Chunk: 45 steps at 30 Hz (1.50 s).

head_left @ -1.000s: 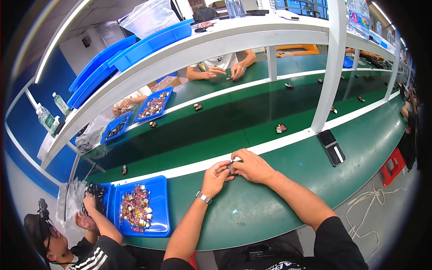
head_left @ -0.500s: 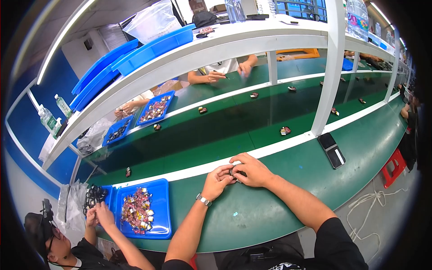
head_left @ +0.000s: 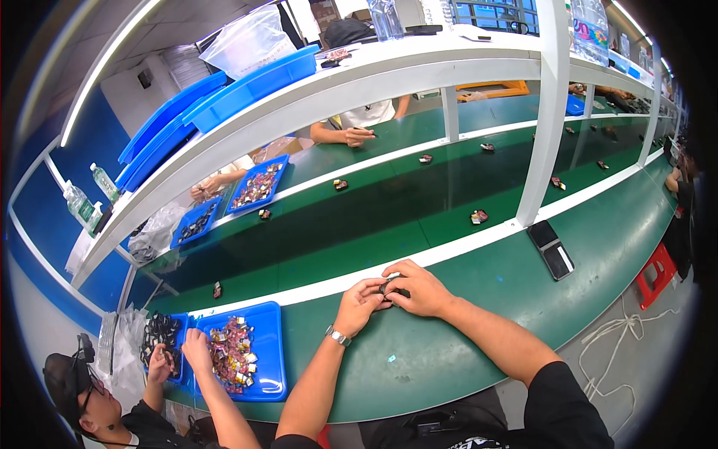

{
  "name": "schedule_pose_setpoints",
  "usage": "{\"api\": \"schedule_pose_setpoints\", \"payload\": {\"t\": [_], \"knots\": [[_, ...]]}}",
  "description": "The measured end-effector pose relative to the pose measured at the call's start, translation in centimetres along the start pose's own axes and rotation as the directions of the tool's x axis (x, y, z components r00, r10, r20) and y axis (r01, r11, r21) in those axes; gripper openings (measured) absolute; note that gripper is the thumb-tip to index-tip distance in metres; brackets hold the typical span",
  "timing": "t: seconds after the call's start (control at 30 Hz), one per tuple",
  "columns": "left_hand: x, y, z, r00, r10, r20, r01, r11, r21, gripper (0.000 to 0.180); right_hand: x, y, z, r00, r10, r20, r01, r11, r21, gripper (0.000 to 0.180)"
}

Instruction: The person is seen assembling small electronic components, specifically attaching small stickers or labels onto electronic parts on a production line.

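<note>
My left hand and my right hand meet over the near edge of the green bench. Between their fingertips they grip a small dark part, mostly covered by the fingers, so its exact kind is unclear. Both hands are closed round it, the right one reaching over from above. Past them runs a green conveyor belt carrying several small dark pieces with reddish and pale bits, such as the small assembly ahead to the right.
A blue tray of small reddish parts lies left, beside a bin of black parts. A co-worker's hand is over the tray. A black flat case lies right, near a white shelf post. Another person's hand works across the belt.
The pieces on the belt have shifted slightly right. The co-worker on the left has moved one hand to the reddish parts. My hands stay together on the dark part.
</note>
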<state>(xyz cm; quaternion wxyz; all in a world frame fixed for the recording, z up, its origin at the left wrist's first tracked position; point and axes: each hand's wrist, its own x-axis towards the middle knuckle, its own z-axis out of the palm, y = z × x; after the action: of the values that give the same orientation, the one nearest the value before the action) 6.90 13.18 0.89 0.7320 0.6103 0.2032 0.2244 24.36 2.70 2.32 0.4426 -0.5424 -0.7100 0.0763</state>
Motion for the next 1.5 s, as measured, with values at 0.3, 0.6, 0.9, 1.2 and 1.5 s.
{"api": "schedule_pose_setpoints", "payload": {"t": [0.3,0.6,0.9,1.2,1.5], "knots": [[0.0,-0.3,-0.3,1.0,0.002,-0.002,-0.002,1.0,-0.029,0.031,-0.3,-0.3,0.8,0.999,0.029,-0.045,-0.029,1.0,0.006,0.015],[-0.1,-0.3,-0.5,1.0,-0.007,-0.018,0.007,0.999,-0.035,0.031,-0.3,-0.5,1.4,0.992,0.103,-0.066,-0.101,0.994,0.032,0.016],[-0.1,-0.7,-0.6,0.994,0.059,-0.096,-0.061,0.998,-0.016,0.025,0.0,-1.2,2.5,0.988,0.064,-0.137,-0.062,0.998,0.025,0.014],[-0.2,-0.6,-0.7,0.995,0.054,-0.083,-0.058,0.997,-0.041,0.025,-0.1,-1.2,2.8,0.982,0.084,-0.171,-0.089,0.996,-0.021,0.014],[-0.2,-0.8,-0.8,0.988,0.079,-0.132,-0.081,0.997,-0.007,0.026,0.4,-1.4,3.6,0.977,0.08,-0.2,-0.079,0.997,0.009,0.014]]}}
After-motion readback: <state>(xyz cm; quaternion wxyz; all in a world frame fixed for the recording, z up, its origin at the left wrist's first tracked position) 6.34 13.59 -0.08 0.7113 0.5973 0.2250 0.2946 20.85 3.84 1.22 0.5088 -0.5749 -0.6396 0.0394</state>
